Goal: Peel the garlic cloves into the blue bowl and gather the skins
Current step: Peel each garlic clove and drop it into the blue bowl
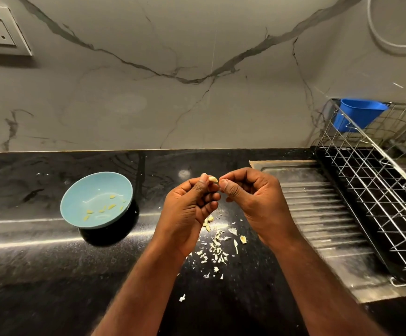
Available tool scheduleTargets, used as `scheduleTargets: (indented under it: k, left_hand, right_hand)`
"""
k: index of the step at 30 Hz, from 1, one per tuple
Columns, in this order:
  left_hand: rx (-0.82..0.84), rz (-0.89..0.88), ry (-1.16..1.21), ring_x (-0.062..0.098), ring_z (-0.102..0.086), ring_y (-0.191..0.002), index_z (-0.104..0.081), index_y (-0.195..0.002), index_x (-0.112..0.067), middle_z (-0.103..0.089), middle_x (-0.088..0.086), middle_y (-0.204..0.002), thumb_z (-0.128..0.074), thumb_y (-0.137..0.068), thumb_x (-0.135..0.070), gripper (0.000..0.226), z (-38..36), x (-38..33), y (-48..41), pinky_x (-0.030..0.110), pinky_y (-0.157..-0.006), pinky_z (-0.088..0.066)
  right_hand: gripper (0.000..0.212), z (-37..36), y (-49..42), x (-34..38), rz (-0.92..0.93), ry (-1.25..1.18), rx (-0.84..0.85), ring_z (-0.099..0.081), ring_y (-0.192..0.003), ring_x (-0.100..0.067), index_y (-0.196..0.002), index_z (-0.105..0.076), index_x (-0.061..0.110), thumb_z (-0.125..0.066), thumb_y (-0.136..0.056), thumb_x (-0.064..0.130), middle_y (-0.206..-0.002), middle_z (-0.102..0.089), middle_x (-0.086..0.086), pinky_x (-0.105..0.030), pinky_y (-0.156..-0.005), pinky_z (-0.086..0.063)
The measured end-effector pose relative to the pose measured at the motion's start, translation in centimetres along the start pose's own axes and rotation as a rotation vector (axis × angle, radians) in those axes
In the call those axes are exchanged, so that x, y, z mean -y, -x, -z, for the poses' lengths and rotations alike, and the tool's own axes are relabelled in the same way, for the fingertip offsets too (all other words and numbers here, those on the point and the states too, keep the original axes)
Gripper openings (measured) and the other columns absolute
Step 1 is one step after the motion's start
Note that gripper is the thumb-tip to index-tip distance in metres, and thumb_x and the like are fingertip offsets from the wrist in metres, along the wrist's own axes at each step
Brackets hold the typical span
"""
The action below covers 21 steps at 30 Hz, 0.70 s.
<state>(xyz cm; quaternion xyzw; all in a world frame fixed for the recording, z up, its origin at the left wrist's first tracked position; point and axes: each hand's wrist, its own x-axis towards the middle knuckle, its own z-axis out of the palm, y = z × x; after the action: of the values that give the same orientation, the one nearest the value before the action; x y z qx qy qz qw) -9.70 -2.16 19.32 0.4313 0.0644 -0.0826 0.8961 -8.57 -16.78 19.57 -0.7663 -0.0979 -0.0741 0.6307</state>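
Left hand [192, 207] is pinching the light, firm, likely slippery garlic clove [213, 178] at one end, right hand [253, 202] is nipping its other tip.

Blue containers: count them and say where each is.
2. The blue bowl stands on the counter, beside the left hand; a blue tub sits at the wire rack's far end. None seems hidden.

Glossy black countertop [39, 275]; wire rack [376, 190].
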Motion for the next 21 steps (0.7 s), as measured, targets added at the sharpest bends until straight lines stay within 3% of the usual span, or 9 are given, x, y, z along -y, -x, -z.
scheduleTargets:
  k: [5,16,19,21]
  left_hand:
    - [-0.027,-0.003,0.001,0.012,-0.066,-0.070,-0.069,-0.095,-0.004,-0.070,0.007,-0.080,-0.063,-0.083,-0.025,0.025,0.20,0.11,-0.14,0.019,-0.063,-0.056]
    - [-0.108,-0.027,-0.038,0.011,-0.067,-0.072,-0.070,-0.089,-0.011,-0.073,0.004,-0.083,-0.066,-0.080,-0.028,0.020,0.66,0.18,-0.10,0.019,-0.060,-0.054]
    - [-0.132,-0.041,-0.036,0.012,-0.069,-0.075,-0.071,-0.090,-0.011,-0.074,0.005,-0.087,-0.067,-0.081,-0.027,0.018,0.75,0.12,-0.13,0.019,-0.059,-0.054]
    - [-0.144,-0.051,-0.032,0.012,-0.070,-0.075,-0.070,-0.092,-0.010,-0.075,0.007,-0.089,-0.068,-0.082,-0.024,0.018,0.79,0.08,-0.13,0.018,-0.058,-0.054]
  right_hand:
    - [0.010,0.37,0.23,0.41,-0.001,0.013,0.007,-0.067,-0.067,-0.005,-0.086,-0.071,0.017,-0.079,-0.081,0.013,-0.073,-0.071,0.006,-0.019,-0.064,-0.053]
    - [0.027,0.58,0.49,0.49,0.027,0.247,-0.060,-0.048,-0.052,-0.003,-0.071,-0.060,0.017,-0.086,-0.074,0.019,-0.058,-0.056,0.006,-0.016,-0.050,-0.042]
    - [0.014,0.84,0.42,0.74,0.006,0.242,-0.016,-0.065,-0.064,-0.008,-0.077,-0.071,0.018,-0.084,-0.076,0.013,-0.069,-0.069,0.003,-0.026,-0.065,-0.058]
    - [0.018,0.96,0.50,0.90,0.002,0.259,0.008,-0.071,-0.079,-0.005,-0.092,-0.076,0.023,-0.077,-0.083,0.007,-0.083,-0.075,0.007,-0.027,-0.078,-0.060]
